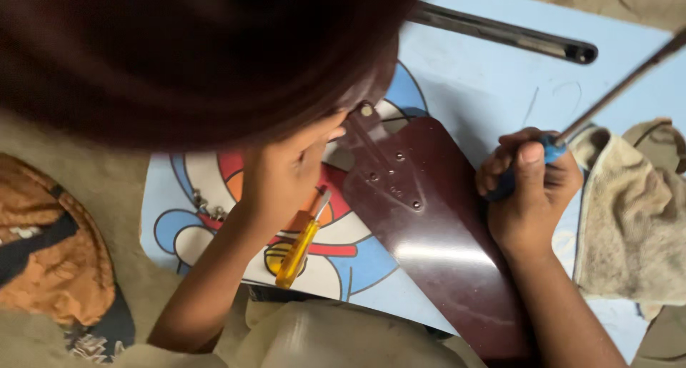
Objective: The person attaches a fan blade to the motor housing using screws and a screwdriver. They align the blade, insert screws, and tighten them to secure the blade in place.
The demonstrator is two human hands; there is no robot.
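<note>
Left hand (286,171) curls at narrow end of dark red fan blade (429,232), fingers closed near small silver nut (366,110), likely to keep it steady. What fingers pinch: cannot tell. Right hand (532,189) wraps tight round blue-handled screwdriver (572,128), shaft pointing up and away. Blade lies flat on blue cartoon mat (214,218). Yellow screwdriver (301,246) rests under left hand. Dirty cloth (622,218) by right hand. Big dark shape (200,46) hides top left.

Cartoon-printed blue mat (493,96) carries brown blade (436,232), yellow screwdriver (299,250) (lying loose).
</note>
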